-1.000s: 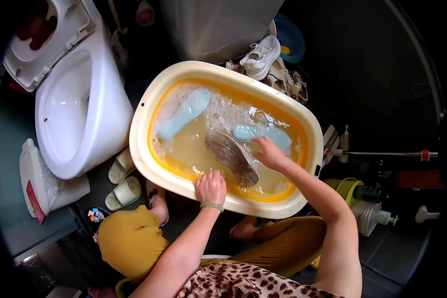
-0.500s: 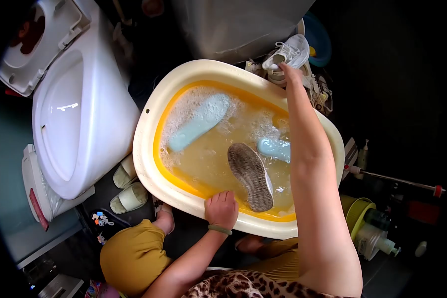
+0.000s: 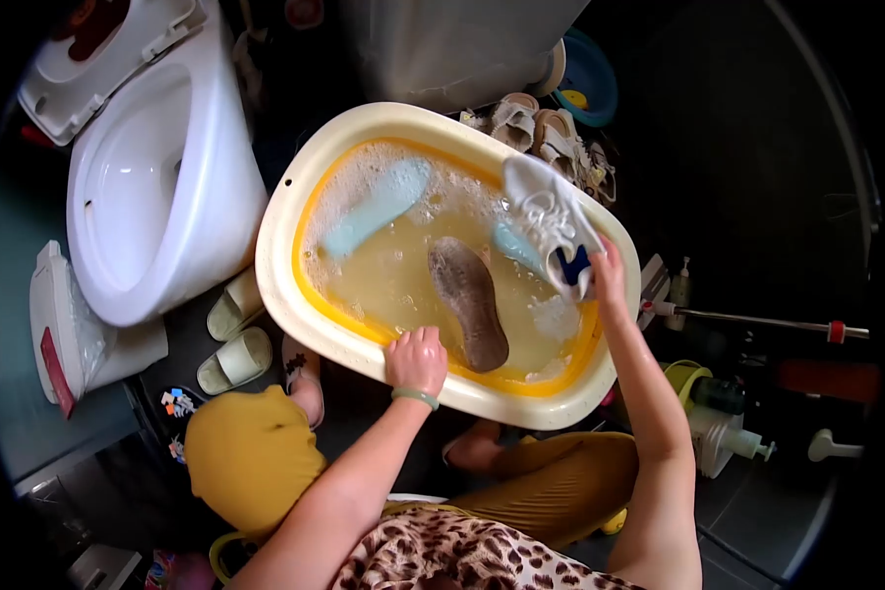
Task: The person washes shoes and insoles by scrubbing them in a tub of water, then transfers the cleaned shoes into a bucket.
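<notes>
My right hand [image 3: 608, 271] holds a white lace-up sneaker [image 3: 544, 211] by its heel end, over the right part of a cream tub [image 3: 283, 285] of cloudy, soapy water. My left hand [image 3: 418, 362] is closed over the tub's near rim. A shoe [image 3: 469, 300] floats with its dark sole up in the middle. At the upper left of the water lies a light blue insole [image 3: 379, 208]. Another blue insole [image 3: 517, 246] is partly hidden by the sneaker.
Left of the tub stand a toilet [image 3: 167, 197], a bin [image 3: 61, 324] and pale slippers [image 3: 236, 360]. Sandals [image 3: 557, 140] and a blue basin [image 3: 590, 79] are behind it. Bottles [image 3: 680, 285] and a metal pole [image 3: 757, 321] are at the right.
My right hand has gone from above the water to the shoes behind the tub, taken hold of the white sneaker and brought it over the water. My left hand has stayed at the rim.
</notes>
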`<act>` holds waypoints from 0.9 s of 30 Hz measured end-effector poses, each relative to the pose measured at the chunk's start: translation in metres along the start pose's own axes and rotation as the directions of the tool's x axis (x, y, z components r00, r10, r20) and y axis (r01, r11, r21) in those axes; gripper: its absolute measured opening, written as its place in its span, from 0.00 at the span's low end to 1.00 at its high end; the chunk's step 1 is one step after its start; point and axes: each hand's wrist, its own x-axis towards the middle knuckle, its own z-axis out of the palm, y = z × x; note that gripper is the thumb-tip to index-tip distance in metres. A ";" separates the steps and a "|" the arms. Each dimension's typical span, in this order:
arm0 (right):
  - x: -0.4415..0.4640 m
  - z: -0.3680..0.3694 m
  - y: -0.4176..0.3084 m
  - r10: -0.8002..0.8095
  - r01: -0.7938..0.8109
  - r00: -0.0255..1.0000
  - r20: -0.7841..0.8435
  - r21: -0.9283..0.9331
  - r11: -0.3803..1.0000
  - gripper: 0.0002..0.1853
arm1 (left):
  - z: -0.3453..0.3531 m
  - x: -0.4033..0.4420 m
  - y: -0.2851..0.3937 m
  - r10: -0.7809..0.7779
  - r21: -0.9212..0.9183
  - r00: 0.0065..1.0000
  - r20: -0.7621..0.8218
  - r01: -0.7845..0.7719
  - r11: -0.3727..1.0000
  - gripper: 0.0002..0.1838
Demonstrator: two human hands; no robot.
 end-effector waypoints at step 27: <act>-0.074 0.114 0.064 0.255 0.295 0.840 0.480 -0.797 0.527 0.41 | 0.106 0.085 0.015 -0.533 -0.034 0.542 0.650 0.721 0.692 0.54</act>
